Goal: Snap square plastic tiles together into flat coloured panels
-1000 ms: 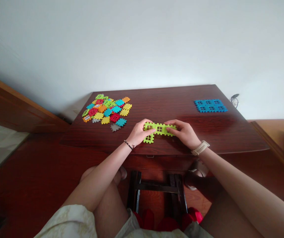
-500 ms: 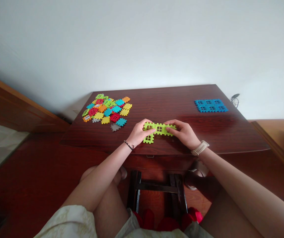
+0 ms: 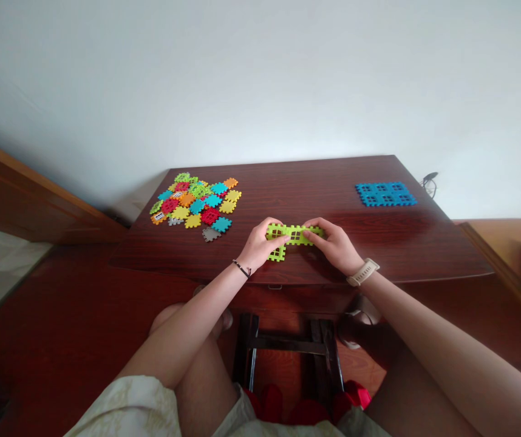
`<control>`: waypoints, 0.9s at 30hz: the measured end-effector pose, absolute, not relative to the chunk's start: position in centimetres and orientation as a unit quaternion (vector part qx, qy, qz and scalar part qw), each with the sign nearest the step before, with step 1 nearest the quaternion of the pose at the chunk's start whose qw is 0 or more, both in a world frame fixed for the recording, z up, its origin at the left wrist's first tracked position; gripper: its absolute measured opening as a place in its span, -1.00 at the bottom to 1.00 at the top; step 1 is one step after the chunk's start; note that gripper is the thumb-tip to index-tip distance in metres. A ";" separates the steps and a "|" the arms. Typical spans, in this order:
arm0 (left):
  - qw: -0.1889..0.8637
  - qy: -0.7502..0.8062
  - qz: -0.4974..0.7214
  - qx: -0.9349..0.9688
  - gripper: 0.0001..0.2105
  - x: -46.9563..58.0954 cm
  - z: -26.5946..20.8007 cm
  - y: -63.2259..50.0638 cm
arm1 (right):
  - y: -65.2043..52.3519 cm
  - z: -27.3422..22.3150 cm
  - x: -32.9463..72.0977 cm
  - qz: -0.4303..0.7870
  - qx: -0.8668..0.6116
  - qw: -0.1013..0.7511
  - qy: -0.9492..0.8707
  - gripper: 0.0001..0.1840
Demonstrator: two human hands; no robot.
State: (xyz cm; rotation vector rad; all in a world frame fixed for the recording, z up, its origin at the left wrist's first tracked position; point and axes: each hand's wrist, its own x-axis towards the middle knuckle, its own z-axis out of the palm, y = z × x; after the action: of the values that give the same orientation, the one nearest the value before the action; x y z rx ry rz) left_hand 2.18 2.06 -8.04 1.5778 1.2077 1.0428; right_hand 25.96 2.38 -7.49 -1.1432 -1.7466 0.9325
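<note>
Several lime-green interlocking tiles with window cut-outs are joined into an L shape over the front of the table. My left hand pinches the left end, its thumb lying across the front face. One tile juts down from that end, below the thumb. At the other end my right hand grips the strip between thumb and fingers, covering much of the last tile. The fingers behind the tiles are partly hidden.
On the dark wooden table, a heap of multicoloured interlocking tiles lies at the left. A joined blue tile panel rests at the right, with a black cable beyond the table edge. A white wall stands behind.
My left hand has shifted slightly right along the green tiles, and my right hand slightly left, so the hands are closer together. Both still hold the piece.
</note>
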 end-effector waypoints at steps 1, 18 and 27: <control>0.436 0.485 0.420 0.631 -0.66 2.3 -8.1 2.0 | 2.3 -7.4 25.9 0.370 -0.453 0.414 -0.698 -0.64; 0.446 0.490 0.427 0.615 -0.66 2.2 -9.2 2.1 | 2.6 -7.8 25.3 0.358 -0.459 0.398 -0.709 -0.59; 0.430 0.517 0.421 0.609 -0.71 2.0 -8.6 2.0 | 2.7 -7.8 24.8 0.358 -0.447 0.418 -0.705 -0.65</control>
State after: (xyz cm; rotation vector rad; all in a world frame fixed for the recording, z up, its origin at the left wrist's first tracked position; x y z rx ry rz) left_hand 2.03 1.96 -8.57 1.5201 1.2894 1.0509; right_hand 24.83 2.66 -7.84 -1.1210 -1.7699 0.8989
